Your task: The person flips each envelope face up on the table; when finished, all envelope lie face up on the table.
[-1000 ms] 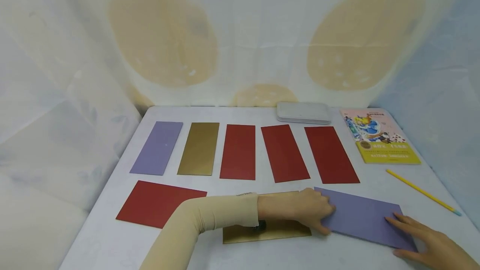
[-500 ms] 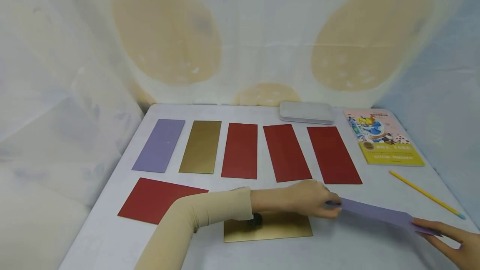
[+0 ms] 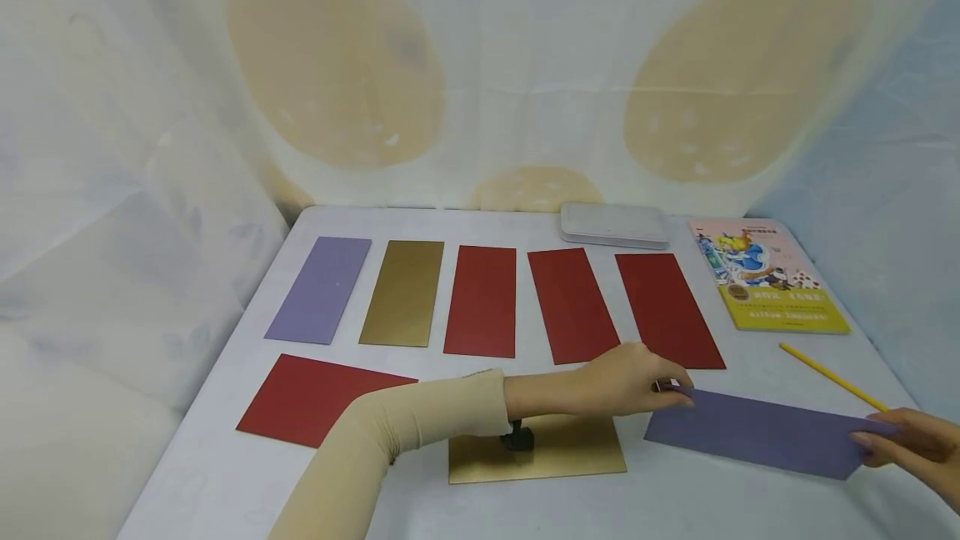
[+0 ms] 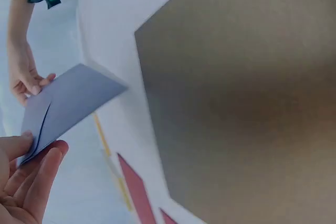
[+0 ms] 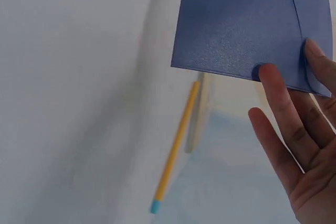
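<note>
A purple envelope [image 3: 757, 432] is held up off the table between both hands, tilted so that one broad face shows in the head view. My left hand [image 3: 633, 382] pinches its left end between thumb and fingers. At the opposite end, my right hand [image 3: 911, 444] grips it the same way. In both wrist views a flap line crosses the envelope [image 5: 241, 30] near its long edge. Just left of it a gold envelope [image 3: 555, 461] lies flat, partly under my left forearm. A red envelope [image 3: 300, 398] lies farther left, partly hidden by the sleeve.
Across the table's back half lie a purple envelope [image 3: 318, 290], a gold one [image 3: 401, 294] and three red envelopes [image 3: 480, 302]. Behind them stands a pale flat case [image 3: 615, 226]. At right are a picture book [image 3: 772, 277] and a yellow pencil [image 3: 828, 373], its end behind my right hand.
The purple envelope lay flat on the table a second ago with both hands at its ends. It has been lifted and tilted, its broad face turned toward the head camera.
</note>
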`<state>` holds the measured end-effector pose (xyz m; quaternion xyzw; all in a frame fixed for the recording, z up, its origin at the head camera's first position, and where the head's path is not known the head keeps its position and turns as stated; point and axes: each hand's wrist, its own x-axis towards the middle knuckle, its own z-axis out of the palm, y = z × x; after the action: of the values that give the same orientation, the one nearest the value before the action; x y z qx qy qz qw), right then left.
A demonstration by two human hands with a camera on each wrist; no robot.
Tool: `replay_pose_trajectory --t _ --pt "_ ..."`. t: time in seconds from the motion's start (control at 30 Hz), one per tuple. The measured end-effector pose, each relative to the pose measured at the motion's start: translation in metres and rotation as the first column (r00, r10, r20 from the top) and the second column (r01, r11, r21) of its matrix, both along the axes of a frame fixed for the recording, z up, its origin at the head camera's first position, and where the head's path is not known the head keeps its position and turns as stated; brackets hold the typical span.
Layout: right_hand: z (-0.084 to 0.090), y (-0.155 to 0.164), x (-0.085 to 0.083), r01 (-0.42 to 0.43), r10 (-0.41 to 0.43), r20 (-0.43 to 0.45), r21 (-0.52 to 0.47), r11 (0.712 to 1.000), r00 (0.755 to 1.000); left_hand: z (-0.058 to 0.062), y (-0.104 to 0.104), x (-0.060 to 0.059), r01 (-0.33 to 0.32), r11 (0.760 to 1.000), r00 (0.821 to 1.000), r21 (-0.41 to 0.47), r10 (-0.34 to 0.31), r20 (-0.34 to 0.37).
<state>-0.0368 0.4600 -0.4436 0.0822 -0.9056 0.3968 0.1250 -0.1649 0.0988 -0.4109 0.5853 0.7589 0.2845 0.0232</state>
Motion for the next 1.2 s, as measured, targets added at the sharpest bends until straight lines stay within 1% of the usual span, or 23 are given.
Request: replay_pose_trajectory --t 0.03,0.07,0.13,0.17,0.2,0.23,0.3,0.37,0.4,0.47,0.53,0.63,0.7,0.77,0.83,0.93,0.97,1.07,1.2 --pt "-0.001 0.000 -0.001 -0.005 0.006 0.031 -0.013 1.000 0.999 -0.002 0.001 -0.001 -0.018 1.000 1.000 -0.010 0.018 0.020" --pt "-0.001 -0.002 -0.002 0.004 -0.003 0.063 -0.011 1.000 0.998 -0.005 0.002 -0.003 -0.041 0.999 0.999 -0.028 0.041 0.024" --pt "-0.001 -0.007 -0.005 0.042 -0.052 0.138 0.074 0.996 0.989 -0.009 0.003 -0.005 -0.082 0.995 0.996 -0.063 0.083 0.028" --pt "-0.001 -0.009 -0.006 0.083 -0.107 0.179 0.137 0.987 0.978 -0.012 0.003 -0.006 -0.100 0.992 0.994 -0.080 0.102 0.025" --pt "-0.001 -0.012 -0.008 0.116 -0.158 0.201 0.204 0.972 0.967 -0.014 0.003 -0.007 -0.116 0.988 0.993 -0.098 0.119 0.023" --pt "-0.001 -0.014 -0.010 0.142 -0.199 0.209 0.259 0.955 0.957 -0.015 0.004 -0.008 -0.132 0.985 0.991 -0.114 0.134 0.017" --pt "-0.004 -0.015 -0.014 0.162 -0.224 0.170 0.317 0.935 0.960 -0.017 0.004 -0.009 -0.154 0.979 0.988 -0.137 0.156 0.006" --pt "-0.005 -0.017 -0.018 0.160 -0.220 0.140 0.351 0.923 0.965 -0.018 0.004 -0.009 -0.178 0.972 0.984 -0.155 0.178 -0.016" --pt "-0.007 -0.017 -0.019 0.147 -0.197 0.111 0.352 0.924 0.974 -0.019 0.004 -0.009 -0.191 0.967 0.982 -0.166 0.190 -0.023" --pt "-0.010 -0.019 -0.020 0.120 -0.160 0.089 0.343 0.932 0.983 -0.020 0.004 -0.008 -0.211 0.960 0.978 -0.184 0.208 -0.036" --pt "-0.014 -0.020 -0.020 0.089 -0.125 0.086 0.333 0.939 0.988 -0.022 0.005 -0.008 -0.225 0.953 0.974 -0.204 0.221 -0.042" --pt "-0.019 -0.019 -0.020 0.053 -0.073 0.056 0.299 0.953 0.996 -0.026 0.008 -0.008 -0.234 0.947 0.972 -0.222 0.233 -0.030" --pt "-0.022 -0.018 -0.020 0.033 -0.050 0.053 0.283 0.958 0.997 -0.030 0.009 -0.008 -0.240 0.941 0.971 -0.237 0.238 -0.037" --pt "-0.023 -0.017 -0.022 0.020 -0.051 0.093 0.305 0.952 0.994 -0.034 0.010 -0.008 -0.242 0.937 0.970 -0.253 0.239 -0.040" --pt "-0.024 -0.017 -0.024 0.000 -0.059 0.168 0.332 0.943 0.984 -0.039 0.011 -0.008 -0.241 0.932 0.970 -0.273 0.237 -0.048" --pt "-0.025 -0.017 -0.025 -0.034 -0.090 0.291 0.395 0.918 0.953 -0.045 0.012 -0.007 -0.231 0.927 0.973 -0.297 0.221 -0.067" --pt "-0.025 -0.017 -0.025 -0.043 -0.094 0.318 0.400 0.916 0.943 -0.047 0.013 -0.006 -0.228 0.926 0.974 -0.301 0.215 -0.075" --pt "-0.026 -0.017 -0.025 -0.055 -0.105 0.358 0.410 0.911 0.928 -0.050 0.013 -0.005 -0.221 0.926 0.975 -0.306 0.202 -0.096" --pt "-0.026 -0.017 -0.025 -0.064 -0.112 0.379 0.423 0.904 0.919 -0.052 0.013 -0.004 -0.209 0.930 0.977 -0.303 0.183 -0.111"
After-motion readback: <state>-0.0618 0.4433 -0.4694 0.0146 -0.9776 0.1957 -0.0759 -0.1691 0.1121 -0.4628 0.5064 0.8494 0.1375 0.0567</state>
